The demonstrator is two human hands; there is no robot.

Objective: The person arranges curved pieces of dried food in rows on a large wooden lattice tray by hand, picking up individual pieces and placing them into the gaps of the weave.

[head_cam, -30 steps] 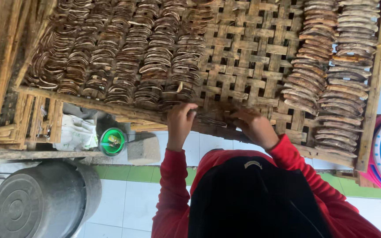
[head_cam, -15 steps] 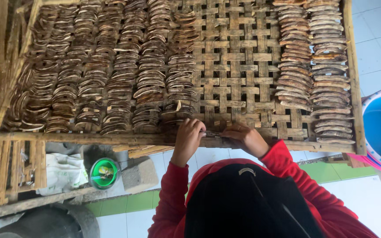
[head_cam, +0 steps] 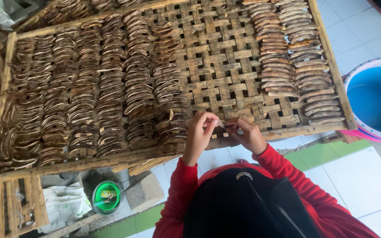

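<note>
Pale, thin sliver (head_cam: 220, 124) pinched between fingers (head_cam: 208, 120) of left hand (head_cam: 198, 132) and right hand (head_cam: 248, 134), just above near rim of woven bamboo tray (head_cam: 225, 66). Probably light, brittle, best held at both ends. Beyond on tray: curved brown dried slices (head_cam: 111, 97) in overlapping rows. Right of tray, blue basin (head_cam: 375, 99).

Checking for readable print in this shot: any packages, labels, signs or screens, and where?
White sack: lower left under the woven tray's edge, crumpled, white with faint green print.
Small tag: on the black garment at the bottom centre, pale, narrow.
No signs or screens.
</note>
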